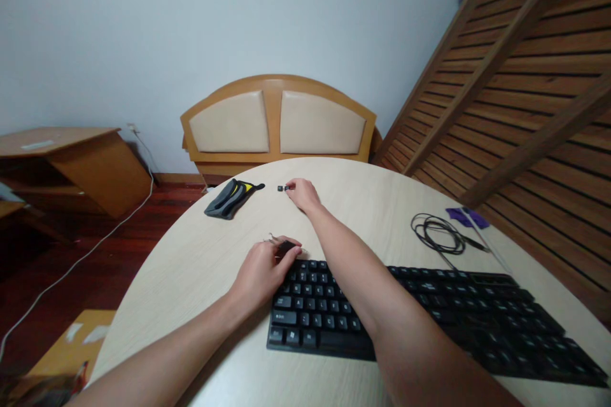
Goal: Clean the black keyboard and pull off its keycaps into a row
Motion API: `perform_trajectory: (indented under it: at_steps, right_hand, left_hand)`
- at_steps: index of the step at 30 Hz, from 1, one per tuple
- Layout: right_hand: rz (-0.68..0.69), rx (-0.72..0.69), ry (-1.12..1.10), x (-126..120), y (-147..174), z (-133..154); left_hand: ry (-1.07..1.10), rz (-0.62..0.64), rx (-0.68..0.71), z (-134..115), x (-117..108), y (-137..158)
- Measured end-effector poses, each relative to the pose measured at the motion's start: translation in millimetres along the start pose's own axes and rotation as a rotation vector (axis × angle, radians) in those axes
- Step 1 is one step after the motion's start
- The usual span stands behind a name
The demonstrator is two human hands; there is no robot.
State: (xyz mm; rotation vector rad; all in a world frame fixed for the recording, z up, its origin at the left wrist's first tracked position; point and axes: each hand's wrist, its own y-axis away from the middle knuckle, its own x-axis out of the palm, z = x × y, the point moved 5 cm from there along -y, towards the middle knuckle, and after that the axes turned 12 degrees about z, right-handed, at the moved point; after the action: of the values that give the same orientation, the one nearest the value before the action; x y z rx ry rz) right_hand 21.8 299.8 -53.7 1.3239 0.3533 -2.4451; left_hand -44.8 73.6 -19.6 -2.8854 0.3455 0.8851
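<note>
At far left stands a boxy wooden cabinet [112,168], its open compartment too dark to show contents. A thin white cord [98,241] curves over the glossy red-brown floor [165,203]. The tabletop [191,280] is round, pale and finely wood-grained; take its far edge as twelve. Toward ten o'clock lies a soft grey bundle [226,201], folded, with black and yellow parts; whether it holds anything I cannot tell.

At nine to ten o'clock, the left hand [263,267] pinches a dark tool [285,248] with thin, shiny wire ends, just beside the top-left corner of the keyboard [312,305]. That long black plastic slab of square keys runs out to four o'clock, partly under the right forearm. Near eleven sits a small dark block [280,189], just beside the right hand [303,192], whose fingertips close narrowly on a small dark piece [288,187]; whether block and piece join is unclear. Toward two o'clock rest a loosely coiled black cable [453,247] and a crumpled purple cloth [457,217].
</note>
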Motion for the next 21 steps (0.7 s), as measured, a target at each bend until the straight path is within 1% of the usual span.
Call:
perform_trajectory:
  at_steps: [7,13,21]
  right_hand:
    - [-0.047,0.014,-0.027,0.8,1.0,-0.3]
    - [-0.054,0.035,-0.026,1.2,0.3,1.8]
    - [-0.060,0.017,-0.015,3.3,-1.7,6.3]
  left_hand:
    - [-0.010,-0.001,-0.012,-1.2,0.5,0.9]
    - [-0.007,-0.001,0.000,0.5,1.3,-0.3]
    - [-0.027,-0.010,0.014,0.5,1.0,0.4]
